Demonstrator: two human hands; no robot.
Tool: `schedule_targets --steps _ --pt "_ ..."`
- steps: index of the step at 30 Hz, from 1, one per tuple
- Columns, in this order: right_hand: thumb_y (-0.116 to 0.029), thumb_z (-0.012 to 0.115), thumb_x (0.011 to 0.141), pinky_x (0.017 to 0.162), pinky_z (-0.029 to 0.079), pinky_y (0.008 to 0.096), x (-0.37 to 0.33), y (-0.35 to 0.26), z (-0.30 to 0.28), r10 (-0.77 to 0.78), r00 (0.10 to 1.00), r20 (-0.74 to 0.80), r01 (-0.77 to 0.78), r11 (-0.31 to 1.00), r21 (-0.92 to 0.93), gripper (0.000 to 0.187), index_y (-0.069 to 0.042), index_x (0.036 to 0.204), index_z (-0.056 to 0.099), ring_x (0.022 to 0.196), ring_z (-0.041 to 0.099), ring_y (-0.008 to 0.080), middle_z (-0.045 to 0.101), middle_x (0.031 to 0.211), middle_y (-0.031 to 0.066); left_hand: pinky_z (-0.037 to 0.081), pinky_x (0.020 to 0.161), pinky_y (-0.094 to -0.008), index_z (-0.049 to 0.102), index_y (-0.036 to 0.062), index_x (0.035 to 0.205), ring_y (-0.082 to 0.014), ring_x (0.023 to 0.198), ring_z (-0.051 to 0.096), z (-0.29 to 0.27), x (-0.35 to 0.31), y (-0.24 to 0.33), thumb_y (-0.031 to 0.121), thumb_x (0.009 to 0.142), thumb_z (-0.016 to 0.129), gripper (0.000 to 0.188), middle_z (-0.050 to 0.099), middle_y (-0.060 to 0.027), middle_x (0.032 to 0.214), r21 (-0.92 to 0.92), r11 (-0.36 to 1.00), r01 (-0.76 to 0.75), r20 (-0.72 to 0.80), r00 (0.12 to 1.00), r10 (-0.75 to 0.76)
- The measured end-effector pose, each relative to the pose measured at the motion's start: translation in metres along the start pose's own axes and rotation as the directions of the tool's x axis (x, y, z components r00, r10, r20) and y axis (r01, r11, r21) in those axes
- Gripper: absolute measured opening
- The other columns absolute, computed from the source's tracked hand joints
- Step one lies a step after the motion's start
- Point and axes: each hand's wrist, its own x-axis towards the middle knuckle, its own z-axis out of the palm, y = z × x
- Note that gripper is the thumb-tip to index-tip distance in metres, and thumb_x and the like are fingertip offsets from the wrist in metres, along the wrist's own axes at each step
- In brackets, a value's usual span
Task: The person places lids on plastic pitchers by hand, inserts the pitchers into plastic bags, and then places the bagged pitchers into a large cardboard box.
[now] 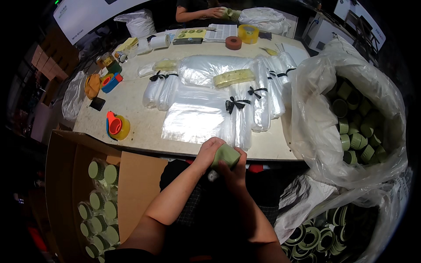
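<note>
Just off the table's front edge, both hands are closed round one green cup-shaped plastic part (226, 155). My left hand (208, 154) grips its left side. Lower down, my right hand (235, 173) holds its right side, with the thumb lying across the front. A small shiny, clear object (213, 175) shows just under the part, and I cannot make out what it is. Nearest to the hands on the table lies a stack of flat clear plastic bags (193, 116), with tied bag bundles (240, 118) beside it.
At the left, an open cardboard box (139, 188) holds wrapped green parts (96, 200). A large plastic sack (311, 105) of green parts stands at the right, with green rings (311, 236) below it. Tape dispensers (117, 127) sit on the table's left; another person's hand (215, 12) works across it.
</note>
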Motion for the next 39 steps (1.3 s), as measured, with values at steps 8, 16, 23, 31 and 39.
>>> schedule_targets --steps 8,16,23,31,39 --pt "-0.019 0.078 0.083 0.089 0.051 0.0348 0.003 0.005 -0.003 -0.037 0.999 0.008 0.038 0.997 -0.065 0.077 0.001 0.140 0.030 0.107 0.055 0.0212 0.052 0.122 0.0165 0.050 0.079 -0.0248 0.063 0.0059 0.099 -0.0093 0.085 0.060 0.002 0.000 0.009 0.022 0.104 0.047 0.023 0.064 -0.0013 0.091 0.056 0.998 0.017 0.000 1.000 -0.017" --pt "-0.017 0.077 0.084 0.088 0.051 0.0347 0.002 0.001 -0.001 -0.034 0.999 0.008 0.034 0.999 -0.006 0.073 0.000 0.139 0.031 0.106 0.054 0.0197 0.051 0.121 0.0153 0.049 0.080 -0.0249 0.063 0.0055 0.101 -0.0091 0.085 0.059 0.002 0.000 0.008 0.024 0.106 0.047 0.025 0.064 -0.0010 0.091 0.043 0.999 -0.014 0.026 1.000 0.013" --pt "-0.021 0.074 0.087 0.088 0.051 0.0360 -0.001 -0.009 -0.001 0.017 1.000 0.020 -0.021 0.975 0.220 0.071 -0.002 0.141 0.031 0.106 0.054 0.0198 0.051 0.121 0.0144 0.047 0.081 -0.0256 0.056 0.0023 0.116 -0.0108 0.091 0.056 0.000 0.002 0.003 0.018 0.100 0.055 0.022 0.062 -0.0054 0.105 0.217 0.908 -0.358 -0.211 0.891 0.402" --pt "-0.031 0.072 0.091 0.090 0.051 0.0391 0.003 -0.003 -0.009 0.056 0.996 0.065 -0.072 0.960 0.269 0.070 -0.003 0.141 0.032 0.109 0.055 0.0229 0.052 0.123 0.0154 0.042 0.101 -0.0392 0.045 -0.0001 0.133 -0.0312 0.121 0.052 -0.021 0.004 0.077 0.011 0.090 0.063 0.048 0.054 -0.0184 0.131 0.678 0.581 -0.451 -0.155 0.685 0.712" --pt "-0.028 0.077 0.085 0.091 0.051 0.0382 0.002 -0.017 0.001 0.195 0.973 0.121 -0.226 0.909 0.351 0.073 0.001 0.137 0.036 0.110 0.056 0.0238 0.052 0.124 0.0170 0.037 0.109 -0.0449 0.038 -0.0058 0.137 -0.0404 0.127 0.047 -0.075 0.159 0.157 0.027 0.086 0.072 0.070 0.050 -0.0264 0.134 0.940 0.244 -0.239 -0.043 0.627 0.778"
